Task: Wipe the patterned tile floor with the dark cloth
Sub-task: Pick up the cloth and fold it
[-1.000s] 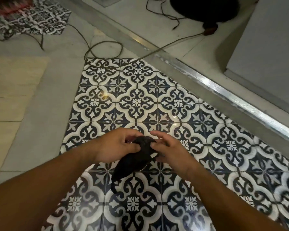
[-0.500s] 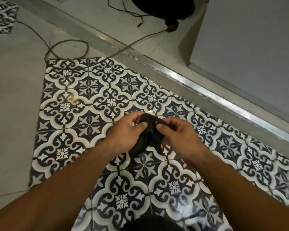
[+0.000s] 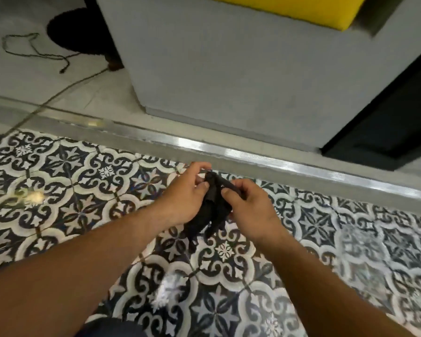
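The dark cloth [image 3: 210, 210] hangs bunched between both hands, above the patterned tile floor [image 3: 88, 190]. My left hand [image 3: 182, 198] pinches its upper left part with thumb and fingers. My right hand [image 3: 249, 210] grips its upper right edge, fingers curled around the fabric. The cloth's lower end dangles free just above the dark blue and white tiles. Part of the cloth is hidden behind my right hand.
A shiny metal threshold strip [image 3: 229, 152] borders the tiles at the back. Behind it stands a grey block [image 3: 229, 69] with a yellow cushion [image 3: 289, 8] on top. A cord [image 3: 46, 98] trails across the pale floor at left, near a black round object [image 3: 78, 30].
The view has swung to the right and closer to the threshold and grey block. Both hands still hold the cloth, which now hangs longer between them.
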The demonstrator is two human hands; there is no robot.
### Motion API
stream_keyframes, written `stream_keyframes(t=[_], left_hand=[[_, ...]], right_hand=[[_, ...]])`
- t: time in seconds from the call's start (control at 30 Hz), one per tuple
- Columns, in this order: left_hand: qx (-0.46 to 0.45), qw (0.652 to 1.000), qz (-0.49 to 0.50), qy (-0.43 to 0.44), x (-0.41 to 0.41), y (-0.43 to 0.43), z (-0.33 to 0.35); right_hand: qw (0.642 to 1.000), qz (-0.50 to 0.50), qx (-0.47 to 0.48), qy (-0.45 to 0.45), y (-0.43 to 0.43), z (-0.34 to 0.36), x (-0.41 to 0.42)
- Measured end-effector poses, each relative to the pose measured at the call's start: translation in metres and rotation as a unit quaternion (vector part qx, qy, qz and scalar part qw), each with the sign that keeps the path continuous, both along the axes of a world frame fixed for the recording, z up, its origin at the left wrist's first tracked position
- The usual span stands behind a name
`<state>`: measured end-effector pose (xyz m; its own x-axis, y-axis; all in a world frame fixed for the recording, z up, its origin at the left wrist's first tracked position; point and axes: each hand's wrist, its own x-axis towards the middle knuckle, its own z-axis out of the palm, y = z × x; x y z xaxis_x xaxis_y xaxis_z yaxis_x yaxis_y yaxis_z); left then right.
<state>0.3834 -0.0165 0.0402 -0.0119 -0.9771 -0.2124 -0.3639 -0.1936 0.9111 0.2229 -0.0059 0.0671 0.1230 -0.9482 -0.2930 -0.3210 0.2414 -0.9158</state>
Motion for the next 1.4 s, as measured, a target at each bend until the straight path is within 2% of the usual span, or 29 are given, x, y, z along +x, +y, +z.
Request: stream_keyframes(t=[0.1,0.2,0.3,0.37,0.47,0.53,0.67,0.83,0.93,1.0,1.07,1.13,1.27,1.4], left_hand=[[0.026,0.998,0.013,0.053,-0.061,-0.011,0.008],[0.054,0.990,0.074,0.109,-0.122,-0.021,0.008],[0.128,0.960,0.119,0.218,-0.189,-0.027,0.003],[0.169,0.938,0.108,0.282,-0.232,-0.029,-0.002],[0.187,0.935,0.071,0.294,-0.291,-0.027,-0.012],[0.186,0.949,0.033,0.254,-0.325,-0.028,-0.022],[0.146,0.983,-0.032,0.111,-0.372,-0.038,-0.050],[0.138,0.990,-0.031,-0.002,-0.416,-0.055,-0.077],[0.121,0.992,-0.026,-0.026,-0.436,-0.063,-0.086],[0.124,0.991,-0.018,-0.050,-0.444,-0.066,-0.093],[0.128,0.988,-0.015,-0.089,-0.446,-0.069,-0.099],[0.119,0.979,-0.035,-0.164,-0.449,-0.071,-0.107],[0.122,0.948,-0.080,-0.283,-0.448,-0.071,-0.118],[0.149,0.937,-0.105,-0.298,-0.439,-0.063,-0.125]], right_hand=[[1.000,-0.020,-0.020,0.013,-0.010,0.005,-0.060],[0.999,-0.029,-0.012,0.032,-0.024,0.004,-0.116],[0.997,-0.020,-0.015,0.078,-0.043,0.001,-0.178],[0.993,-0.004,-0.020,0.117,-0.055,-0.001,-0.219],[0.989,0.001,-0.021,0.147,-0.069,-0.013,-0.277],[0.989,-0.013,-0.010,0.148,-0.074,-0.026,-0.314],[0.993,-0.048,0.028,0.105,-0.079,-0.062,-0.374],[0.986,-0.155,0.055,0.032,-0.069,-0.099,-0.427],[0.977,-0.197,0.072,0.036,-0.065,-0.120,-0.444],[0.972,-0.213,0.072,0.068,-0.063,-0.136,-0.450],[0.964,-0.202,0.054,0.164,-0.062,-0.147,-0.452],[0.946,-0.198,0.038,0.255,-0.062,-0.151,-0.452],[0.927,-0.172,0.041,0.330,-0.063,-0.155,-0.448],[0.917,-0.147,0.052,0.367,-0.066,-0.159,-0.443]])
